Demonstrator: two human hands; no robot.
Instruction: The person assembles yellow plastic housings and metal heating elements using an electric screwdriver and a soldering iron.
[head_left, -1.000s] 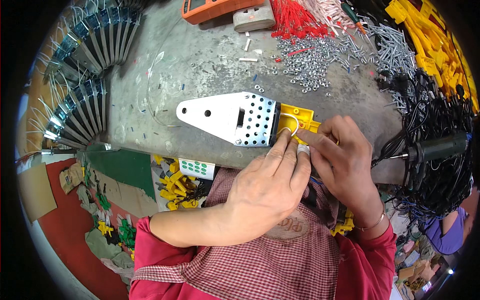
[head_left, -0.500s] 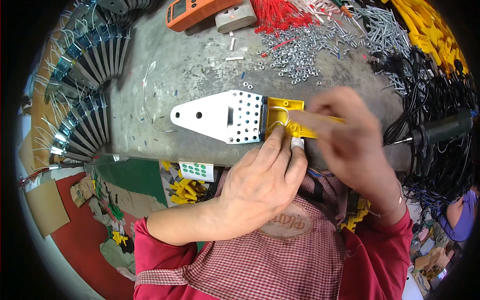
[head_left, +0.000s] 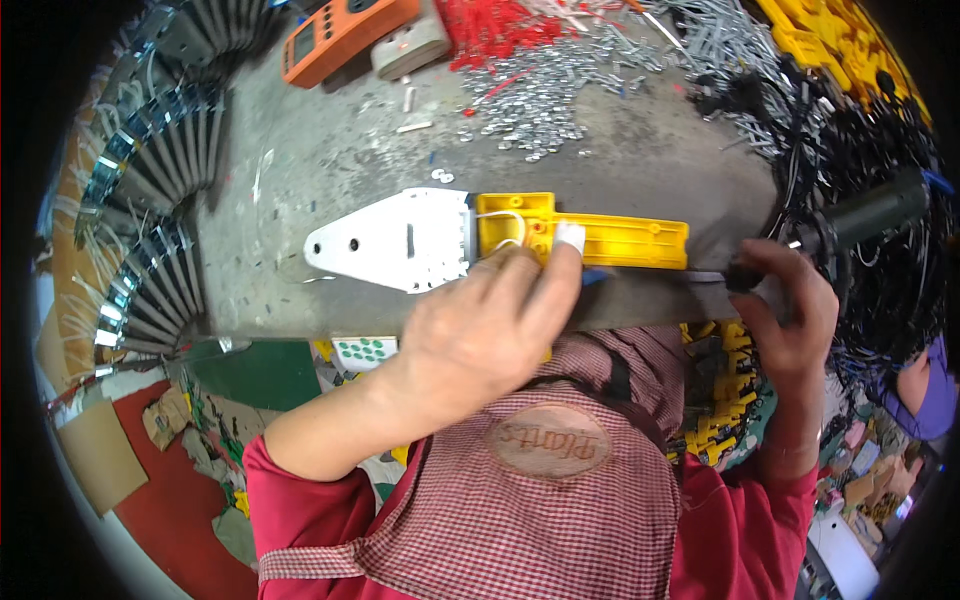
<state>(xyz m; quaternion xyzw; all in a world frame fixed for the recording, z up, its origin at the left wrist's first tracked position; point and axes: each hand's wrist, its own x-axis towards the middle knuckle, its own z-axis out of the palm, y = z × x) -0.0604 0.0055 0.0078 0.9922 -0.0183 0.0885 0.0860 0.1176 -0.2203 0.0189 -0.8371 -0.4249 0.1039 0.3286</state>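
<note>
A white metal plate [head_left: 385,240] with rows of holes lies on the bench, joined to an open yellow plastic handle half [head_left: 635,240]. White wires [head_left: 518,222] curve inside the handle's wide end. My left hand [head_left: 480,325] grips the handle from its near side, one finger with a white wrap on its tip lying over the channel. To the right of the handle, my right hand [head_left: 795,305] pinches a black cord end [head_left: 742,277] between thumb and fingers; a thin greyish strip points left from it. Motion blurs its details.
Black cords [head_left: 870,290] heap at the right beside a dark green power screwdriver [head_left: 880,212]. Loose nuts [head_left: 530,120], screws [head_left: 715,45] and red parts [head_left: 490,30] lie at the back. An orange meter [head_left: 345,35] stands back left; stacked metal plates [head_left: 150,275] line the left.
My right hand has moved right and down from above the handle to the cords and now pinches a black cord end. The view has shifted, and the handle's long channel shows.
</note>
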